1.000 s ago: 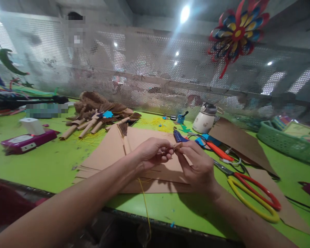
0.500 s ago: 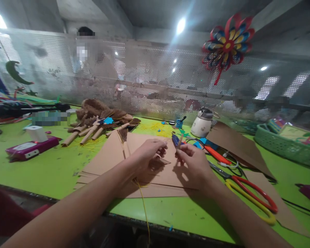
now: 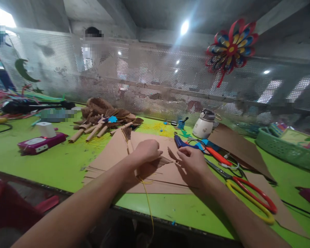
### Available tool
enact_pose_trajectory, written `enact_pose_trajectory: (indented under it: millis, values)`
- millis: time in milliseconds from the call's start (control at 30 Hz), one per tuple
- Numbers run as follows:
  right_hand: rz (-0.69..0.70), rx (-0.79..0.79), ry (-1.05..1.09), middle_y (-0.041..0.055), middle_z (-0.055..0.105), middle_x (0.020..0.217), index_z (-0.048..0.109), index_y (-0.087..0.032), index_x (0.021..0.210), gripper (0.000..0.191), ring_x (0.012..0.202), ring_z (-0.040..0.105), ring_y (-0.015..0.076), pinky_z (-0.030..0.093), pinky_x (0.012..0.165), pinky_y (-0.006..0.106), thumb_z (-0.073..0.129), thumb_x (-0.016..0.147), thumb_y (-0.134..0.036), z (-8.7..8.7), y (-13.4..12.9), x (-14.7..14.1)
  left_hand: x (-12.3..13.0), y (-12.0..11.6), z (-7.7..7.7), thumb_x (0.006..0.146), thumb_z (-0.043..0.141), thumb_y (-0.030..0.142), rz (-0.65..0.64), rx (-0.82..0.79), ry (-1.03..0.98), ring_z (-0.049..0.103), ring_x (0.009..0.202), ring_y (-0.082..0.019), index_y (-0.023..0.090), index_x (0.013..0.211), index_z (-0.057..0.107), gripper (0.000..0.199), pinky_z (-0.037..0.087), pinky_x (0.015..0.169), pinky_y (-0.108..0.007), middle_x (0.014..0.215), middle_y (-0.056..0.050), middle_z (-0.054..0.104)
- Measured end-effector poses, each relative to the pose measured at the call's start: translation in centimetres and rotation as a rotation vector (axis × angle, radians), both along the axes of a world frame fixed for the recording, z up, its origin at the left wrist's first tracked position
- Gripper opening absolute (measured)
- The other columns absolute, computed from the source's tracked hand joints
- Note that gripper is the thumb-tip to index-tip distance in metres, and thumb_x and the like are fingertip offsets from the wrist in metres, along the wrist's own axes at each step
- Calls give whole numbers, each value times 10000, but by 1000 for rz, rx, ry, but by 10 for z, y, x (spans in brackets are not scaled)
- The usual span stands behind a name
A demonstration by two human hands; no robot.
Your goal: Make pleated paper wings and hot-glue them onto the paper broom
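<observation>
My left hand (image 3: 147,152) is closed over a pointed brown paper piece (image 3: 164,161), whose tip sticks out to the right; the curled fingers hide most of it. My right hand (image 3: 192,159) pinches a small curved brown paper strip (image 3: 172,153) close to that tip. Both hands are over a stack of brown paper sheets (image 3: 113,151). Beside my left hand lies a rolled paper stick with a fringed end (image 3: 127,139). A yellow string (image 3: 148,199) trails from near it over the table edge. Beyond my right hand lies a blue glue gun (image 3: 180,142).
Scissors (image 3: 240,186) with red and yellow handles lie at the right, near an orange-handled tool (image 3: 218,155). Behind are a white bottle (image 3: 203,125) and a green basket (image 3: 281,146). Finished-looking paper rolls (image 3: 94,131) and a purple power strip (image 3: 42,142) lie left.
The small strip in my right hand has gone from upright to leaning left, nearer the pointed piece. My left fingers have curled in more. The view has shifted slightly.
</observation>
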State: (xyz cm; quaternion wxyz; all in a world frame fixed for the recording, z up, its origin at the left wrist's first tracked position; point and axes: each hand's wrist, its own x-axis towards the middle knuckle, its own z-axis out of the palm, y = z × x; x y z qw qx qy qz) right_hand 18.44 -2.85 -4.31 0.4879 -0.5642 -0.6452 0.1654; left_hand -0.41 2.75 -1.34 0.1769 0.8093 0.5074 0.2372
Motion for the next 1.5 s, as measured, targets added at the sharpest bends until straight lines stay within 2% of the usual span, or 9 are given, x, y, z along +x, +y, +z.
enact_pose_trajectory:
  millis: [133, 267, 633, 833, 1000, 1133, 1300, 1400, 1500]
  values:
    - [-94, 10, -19, 61, 671, 657, 672, -161, 669, 201, 625, 583, 197, 429, 594, 303, 545, 731, -304, 12, -3, 10, -1, -3, -2, 546, 698, 358, -86, 7, 111, 538, 756, -223, 175, 560, 628, 197, 376, 672, -285, 735, -93, 619]
    - [-128, 22, -13, 35, 629, 590, 656, -154, 674, 230, 560, 537, 172, 390, 538, 280, 534, 751, -333, 17, -4, 15, -2, -3, -2, 557, 687, 444, -218, 41, 198, 491, 626, -190, 188, 555, 635, 261, 364, 622, -284, 584, -62, 561]
    - [39, 13, -2, 27, 631, 643, 652, -172, 658, 188, 632, 533, 176, 385, 627, 301, 573, 742, -320, 12, -7, 3, -1, -2, -3, 708, 542, 544, -253, 50, 257, 418, 505, -159, 197, 696, 630, 358, 313, 538, -266, 609, -51, 575]
    - [115, -117, 147, 26, 629, 643, 649, -162, 689, 232, 595, 536, 156, 401, 556, 283, 581, 749, -376, 11, -7, 0, 0, -9, 8, 721, 568, 389, -295, 56, 136, 431, 526, -129, 196, 696, 578, 195, 270, 529, -234, 625, -20, 594]
    - [221, -225, 354, 49, 666, 731, 639, -157, 799, 275, 611, 574, 135, 436, 551, 264, 626, 727, -422, 15, -7, 0, 6, -19, 19, 771, 500, 388, -383, 34, 103, 465, 579, -124, 173, 754, 534, 218, 290, 535, -226, 660, -9, 594]
    - [278, -252, 603, 20, 643, 655, 602, -162, 777, 286, 597, 581, 134, 421, 549, 262, 731, 645, -380, 16, -6, 3, 8, -21, 20, 772, 511, 375, -429, 11, 53, 464, 595, -113, 165, 776, 516, 210, 309, 533, -218, 673, 3, 579]
    - [366, -227, 733, -4, 634, 665, 593, -167, 798, 274, 599, 590, 127, 437, 586, 277, 767, 611, -267, 17, -6, 5, 11, -19, 16, 715, 586, 280, -475, 29, -34, 460, 605, -100, 157, 762, 525, 145, 332, 544, -217, 679, 18, 547]
    - [395, -189, 760, 1, 635, 694, 622, -161, 805, 259, 614, 577, 121, 437, 600, 281, 767, 597, -213, 18, -7, 6, 14, -19, 13, 665, 641, 253, -469, -47, -158, 461, 583, -90, 155, 767, 520, 186, 341, 525, -211, 668, 31, 524]
    - [374, -155, 763, 11, 638, 695, 639, -160, 792, 249, 614, 563, 126, 420, 568, 277, 766, 582, -203, 18, -5, 6, 15, -19, 11, 666, 655, 242, -491, -223, -371, 503, 577, -92, 156, 895, 514, 282, 377, 523, -213, 683, 30, 540]
